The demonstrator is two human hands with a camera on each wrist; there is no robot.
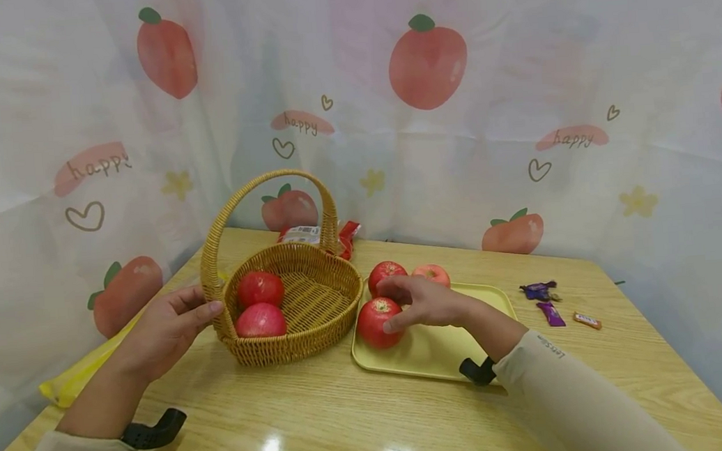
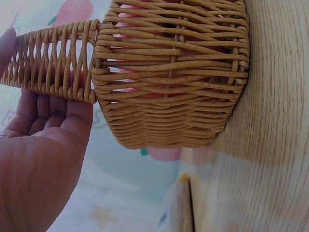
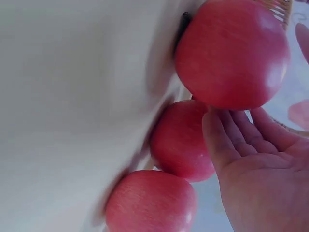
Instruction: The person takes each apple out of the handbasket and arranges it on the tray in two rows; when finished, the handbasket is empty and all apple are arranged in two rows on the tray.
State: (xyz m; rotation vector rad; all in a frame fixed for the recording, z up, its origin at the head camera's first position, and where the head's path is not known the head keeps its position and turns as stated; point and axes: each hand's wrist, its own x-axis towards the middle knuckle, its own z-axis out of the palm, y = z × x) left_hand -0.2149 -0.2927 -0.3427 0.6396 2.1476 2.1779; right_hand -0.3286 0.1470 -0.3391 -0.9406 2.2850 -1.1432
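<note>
- Right hand (image 1: 426,301), fingers loosely curved, touches the round, smooth red apple (image 1: 377,322) on the flat yellow tray (image 1: 432,350).
- Left hand (image 1: 167,330), fingers straight, presses the woven wicker basket (image 1: 317,312) on the glossy wooden counter (image 1: 324,424).

Woven wicker basket (image 1: 316,305), rough and matt; glossy wood-grain table (image 1: 349,422); smooth, shiny-skinned apples (image 1: 377,322); matt plastic tray (image 1: 433,353).
</note>
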